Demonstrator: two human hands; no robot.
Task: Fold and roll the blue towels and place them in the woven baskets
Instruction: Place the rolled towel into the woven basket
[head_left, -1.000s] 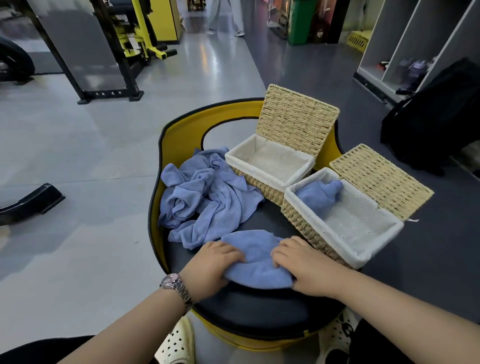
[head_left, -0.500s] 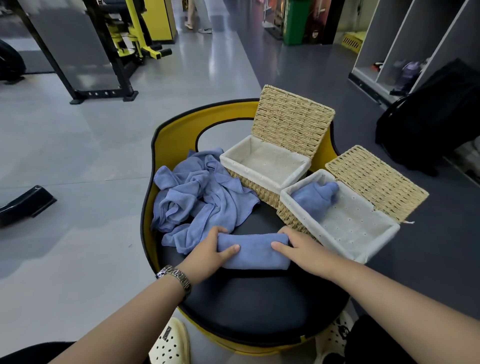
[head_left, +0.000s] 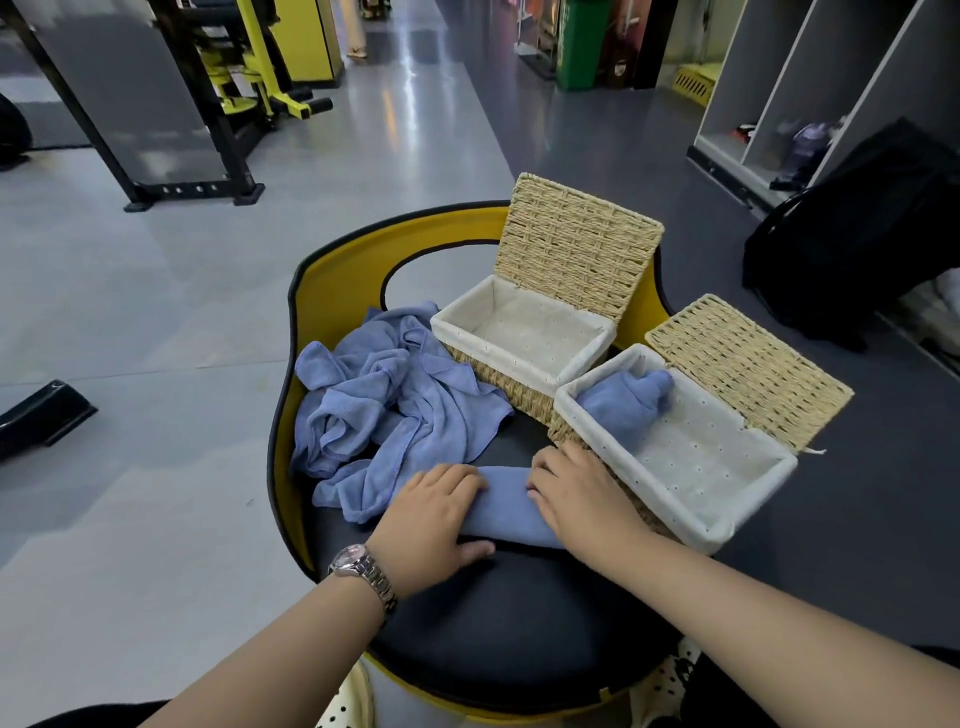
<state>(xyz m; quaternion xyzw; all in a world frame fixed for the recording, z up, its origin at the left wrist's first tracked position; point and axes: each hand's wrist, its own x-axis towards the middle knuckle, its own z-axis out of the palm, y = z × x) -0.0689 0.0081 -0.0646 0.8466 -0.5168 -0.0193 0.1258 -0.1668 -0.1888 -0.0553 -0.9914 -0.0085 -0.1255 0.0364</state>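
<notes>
A narrow folded blue towel (head_left: 506, 506) lies on the dark seat pad (head_left: 519, 634) in front of me. My left hand (head_left: 434, 519) grips its left end, fingers over the top and thumb under the near edge. My right hand (head_left: 576, 491) presses on its right end, hiding that end. A loose heap of blue towels (head_left: 384, 410) lies to the left. Two open woven baskets with white liners stand behind: the far basket (head_left: 519, 358) is empty, and the near basket (head_left: 727, 512) holds one rolled blue towel (head_left: 623, 408) in its far corner.
The pad sits in a yellow and black frame (head_left: 332, 291) that curves round the back. Both basket lids (head_left: 576, 249) stand raised. Grey floor lies to the left, with gym equipment (head_left: 218, 104) beyond; a black bag (head_left: 857, 234) and white lockers (head_left: 810, 78) are at the right.
The towel under my hands went from a broad folded piece to a narrow strip. Both hands moved closer together along it, and my left hand now wraps over its left end.
</notes>
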